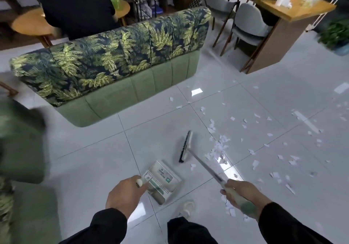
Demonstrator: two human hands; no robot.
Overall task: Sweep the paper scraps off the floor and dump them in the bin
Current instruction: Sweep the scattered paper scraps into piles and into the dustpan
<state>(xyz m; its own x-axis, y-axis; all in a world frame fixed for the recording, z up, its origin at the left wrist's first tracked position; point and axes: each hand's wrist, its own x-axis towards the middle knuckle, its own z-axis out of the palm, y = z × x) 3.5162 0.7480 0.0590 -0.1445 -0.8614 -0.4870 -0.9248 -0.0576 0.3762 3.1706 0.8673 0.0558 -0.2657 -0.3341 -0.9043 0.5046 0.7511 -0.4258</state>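
The sweeping step is under way: the right hand (238, 193) grips the broom (186, 147) handle, its head on the floor left of the paper scraps (219, 147), while the left hand (125, 194) grips the dustpan (162, 180) handle, pan resting on the tiles. The next move likely calls for setting the head behind the scraps and drawing them toward the pan. Scraps scatter far to the right; a sofa (113, 70) and chairs (247, 24) stand beyond, and no bin shows.

sofa (113, 64): green, fern print | paper scraps (219, 147): white | floor (85, 130): pale grey tiles | sleeves (105, 226): black
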